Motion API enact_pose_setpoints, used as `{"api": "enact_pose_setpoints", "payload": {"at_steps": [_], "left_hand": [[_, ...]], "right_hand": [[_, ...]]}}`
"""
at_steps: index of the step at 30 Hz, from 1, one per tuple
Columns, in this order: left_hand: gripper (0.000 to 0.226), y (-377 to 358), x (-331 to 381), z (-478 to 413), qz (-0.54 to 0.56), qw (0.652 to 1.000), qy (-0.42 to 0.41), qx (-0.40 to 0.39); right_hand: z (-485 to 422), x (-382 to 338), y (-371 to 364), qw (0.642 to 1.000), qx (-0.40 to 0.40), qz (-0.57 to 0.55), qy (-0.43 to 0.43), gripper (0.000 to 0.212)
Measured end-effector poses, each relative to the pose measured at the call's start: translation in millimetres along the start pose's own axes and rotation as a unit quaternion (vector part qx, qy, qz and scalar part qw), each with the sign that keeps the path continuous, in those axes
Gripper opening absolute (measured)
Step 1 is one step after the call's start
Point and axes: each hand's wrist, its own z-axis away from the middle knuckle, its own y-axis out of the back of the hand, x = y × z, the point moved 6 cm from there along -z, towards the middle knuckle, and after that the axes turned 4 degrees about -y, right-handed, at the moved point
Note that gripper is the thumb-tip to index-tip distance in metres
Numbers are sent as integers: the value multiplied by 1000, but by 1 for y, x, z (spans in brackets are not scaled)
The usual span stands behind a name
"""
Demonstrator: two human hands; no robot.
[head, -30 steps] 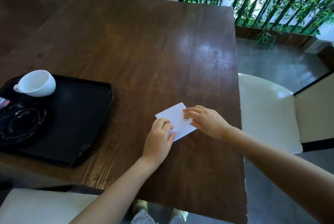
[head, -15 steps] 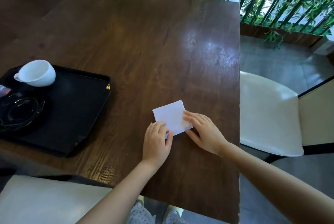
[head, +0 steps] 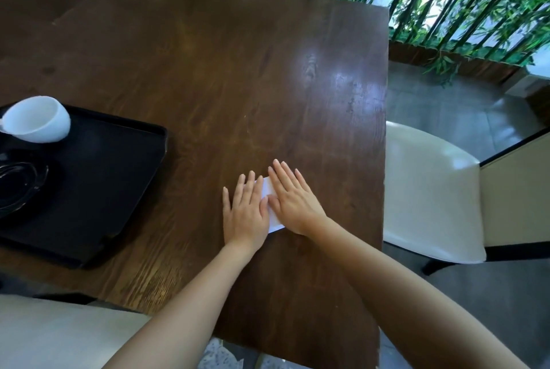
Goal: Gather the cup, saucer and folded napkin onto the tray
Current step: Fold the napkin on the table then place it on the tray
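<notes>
A white napkin (head: 271,213) lies flat on the dark wooden table (head: 238,70), mostly hidden under both hands. My left hand (head: 245,210) and my right hand (head: 293,201) press flat on it side by side, fingers stretched out; only a narrow white strip shows between them. At the left edge stands a black tray (head: 98,190). On it a white cup (head: 37,120) sits at the far left corner, and a dark glass saucer (head: 18,184) sits in front of the cup, partly cut off by the frame.
A cream chair (head: 428,193) stands at the table's right side, another cream seat (head: 59,336) at the near left. Green bamboo (head: 464,2) and a grey floor lie beyond the table's right edge.
Both hands went from pinching the napkin's edges with their fingertips to lying flat on top of it. The napkin looks narrower than before. The cup and saucer have not moved on the tray.
</notes>
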Motion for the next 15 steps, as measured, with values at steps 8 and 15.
{"api": "enact_pose_setpoints", "payload": {"at_steps": [8, 15], "left_hand": [[59, -5, -6, -2, -56, 998, -15, -32], [58, -5, -7, -5, -49, 997, -32, -58]], "right_hand": [[12, 7, -2, 1000, 0, 4, 3, 64], [20, 5, -1, 1000, 14, 1, -20, 62]]}}
